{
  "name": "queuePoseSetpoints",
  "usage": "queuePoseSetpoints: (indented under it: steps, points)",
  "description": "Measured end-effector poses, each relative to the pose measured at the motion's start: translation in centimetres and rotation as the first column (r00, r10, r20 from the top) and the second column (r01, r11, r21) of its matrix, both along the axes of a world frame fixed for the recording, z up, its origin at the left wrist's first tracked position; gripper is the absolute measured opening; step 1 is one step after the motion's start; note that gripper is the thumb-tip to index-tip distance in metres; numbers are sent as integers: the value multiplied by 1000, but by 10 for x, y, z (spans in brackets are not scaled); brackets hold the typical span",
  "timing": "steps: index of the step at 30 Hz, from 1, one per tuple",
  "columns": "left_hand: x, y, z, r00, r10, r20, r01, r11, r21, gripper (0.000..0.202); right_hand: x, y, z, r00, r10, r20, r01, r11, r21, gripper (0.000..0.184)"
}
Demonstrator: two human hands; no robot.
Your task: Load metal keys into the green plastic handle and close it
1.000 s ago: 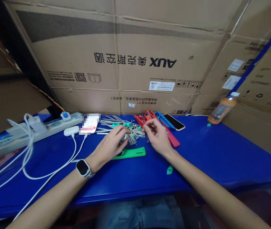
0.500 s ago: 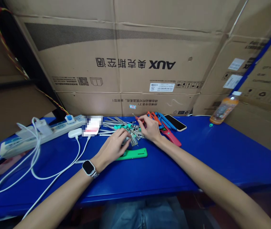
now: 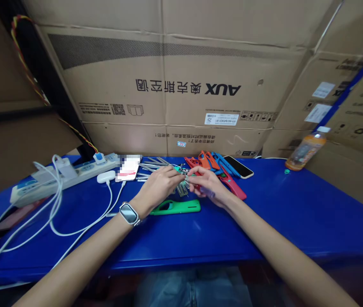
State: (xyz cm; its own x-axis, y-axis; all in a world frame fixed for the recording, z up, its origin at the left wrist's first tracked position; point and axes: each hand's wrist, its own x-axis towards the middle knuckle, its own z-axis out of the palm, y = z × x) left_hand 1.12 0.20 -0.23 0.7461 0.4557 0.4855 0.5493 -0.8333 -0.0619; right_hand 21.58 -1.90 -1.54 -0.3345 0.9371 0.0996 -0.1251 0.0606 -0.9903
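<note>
My left hand [image 3: 164, 183], wearing a watch [image 3: 129, 213], is closed over the pile, its fingertips pinched on something too small to make out. Opposite it, my right hand [image 3: 208, 185] has its fingertips meeting the left ones. A small screwdriver with a reddish, see-through handle [image 3: 209, 192] lies in the right hand, blurred, its tip hidden. Beneath the hands are clear lighter tanks [image 3: 182, 189] and metal lighter tubes [image 3: 148, 166] with small green pieces among them. A green lighter shell [image 3: 181, 207] lies in front of the left hand.
Red [image 3: 234, 187], orange [image 3: 204, 160] and blue lighter shells [image 3: 228, 164] lie to the right, beside a phone [image 3: 240, 167]. A drink bottle [image 3: 306, 149] stands farther right. On the left are a power strip [image 3: 82, 172], white cables [image 3: 58, 204] and a lit phone [image 3: 130, 166]. Cardboard [image 3: 188, 64] walls the back.
My right hand has come down and toward the left hand, turning the screwdriver so its handle points toward me. My left fingertips have moved up and right to meet it. The view has shifted slightly.
</note>
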Motion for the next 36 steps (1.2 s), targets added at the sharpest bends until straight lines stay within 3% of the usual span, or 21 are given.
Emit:
queuePoseSetpoints:
  steps: [2,4,9,13,16,20,25,36]
  points:
    - [4,2,-4,994,-32,109,44,993,-107,29,6,-2,5,996,9,-88,-11,1000,-20,28]
    - [9,2,-10,973,-35,230,87,972,-220,25,9,-4,7,997,-18,-77,24,997,70,30]
    - [14,-5,-20,950,-35,309,160,907,-390,20,6,-7,-1,932,-303,200,202,891,406,26]
    - [2,-12,-22,965,-48,259,159,891,-426,21,5,-6,-10,820,-404,406,151,836,527,28]
    - [-5,-14,-22,989,-81,126,133,867,-480,24,7,-3,-17,797,-410,443,120,827,549,26]
    - [-5,-15,-22,998,-59,15,59,876,-479,30,7,0,-25,801,-386,457,100,839,535,29]
    - [-4,-14,-21,999,-47,-14,34,867,-498,26,7,0,-22,778,-424,464,120,825,552,26]
    - [-6,-18,-19,997,-82,-1,71,874,-481,23,7,0,-18,808,-397,435,142,848,510,26]
